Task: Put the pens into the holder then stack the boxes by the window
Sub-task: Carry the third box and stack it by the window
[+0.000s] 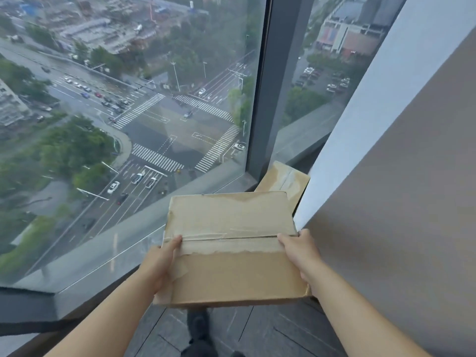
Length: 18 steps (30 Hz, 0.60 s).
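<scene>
I hold a flat brown cardboard box (229, 243) with taped flaps out in front of me, above the floor. My left hand (161, 264) grips its left edge with the thumb on top. My right hand (300, 251) grips the right edge the same way. A second cardboard box (283, 180) lies on the floor in the corner where the window meets the wall, just beyond and partly hidden behind the held box. No pens or holder are in view.
A floor-to-ceiling window (128, 112) with a dark mullion (268, 86) fills the left and centre, over a city crossing far below. A grey wall (401, 202) rises close on the right. Dark floor tiles (257, 331) and my shoe (199, 328) lie below.
</scene>
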Available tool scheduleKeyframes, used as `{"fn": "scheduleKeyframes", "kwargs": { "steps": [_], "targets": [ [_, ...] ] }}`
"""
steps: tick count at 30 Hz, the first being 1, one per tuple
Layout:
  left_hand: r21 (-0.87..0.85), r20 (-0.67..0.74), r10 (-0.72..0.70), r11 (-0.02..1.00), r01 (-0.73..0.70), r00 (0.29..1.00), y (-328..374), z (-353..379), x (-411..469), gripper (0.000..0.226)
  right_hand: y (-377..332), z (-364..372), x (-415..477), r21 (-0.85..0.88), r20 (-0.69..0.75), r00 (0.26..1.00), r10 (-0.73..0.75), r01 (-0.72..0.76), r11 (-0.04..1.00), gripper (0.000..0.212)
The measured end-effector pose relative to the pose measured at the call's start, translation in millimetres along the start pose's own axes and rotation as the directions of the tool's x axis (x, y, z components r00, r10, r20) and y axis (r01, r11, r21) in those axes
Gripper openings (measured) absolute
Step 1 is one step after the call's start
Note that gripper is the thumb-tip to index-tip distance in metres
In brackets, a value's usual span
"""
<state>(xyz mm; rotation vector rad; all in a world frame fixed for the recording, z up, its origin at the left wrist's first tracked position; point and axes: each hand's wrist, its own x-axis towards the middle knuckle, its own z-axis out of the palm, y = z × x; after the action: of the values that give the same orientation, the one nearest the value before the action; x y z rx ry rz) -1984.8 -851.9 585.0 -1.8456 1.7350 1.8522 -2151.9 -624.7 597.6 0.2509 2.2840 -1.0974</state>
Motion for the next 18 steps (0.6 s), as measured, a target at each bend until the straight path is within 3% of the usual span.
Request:
{"fn": "scheduleKeyframes", "kwargs": {
  "steps": [2,5,11,16,18],
  "targets": [
    [-0.056,0.022,-0.042,0.997,0.043,0.999,21,6,32,0.053,-31,10,29,-0.041,0.033,0.999,-0.027,0.028,0.999,0.051],
    [-0.057,0.040,-0.085,0.995,0.087,0.996,54,19,79,0.064,-68,22,73,-0.131,0.045,0.997,-0.056,0.061,0.990,0.049],
    [-0.018,0.108,-0.028,0.999,0.030,0.994,127,61,191,0.024,-127,58,184,-0.167,-0.021,0.998,0.056,-0.059,0.984,0.056],
    [-0.022,0.173,-0.154,0.987,0.160,0.973,143,104,263,0.042,-164,72,274,-0.300,-0.074,0.987,0.144,-0.159,0.941,0.055],
    [-0.031,0.230,-0.209,0.975,0.221,0.951,143,127,275,0.036,-173,68,308,-0.363,-0.102,0.989,0.111,-0.141,0.921,0.054]
  ]
}}
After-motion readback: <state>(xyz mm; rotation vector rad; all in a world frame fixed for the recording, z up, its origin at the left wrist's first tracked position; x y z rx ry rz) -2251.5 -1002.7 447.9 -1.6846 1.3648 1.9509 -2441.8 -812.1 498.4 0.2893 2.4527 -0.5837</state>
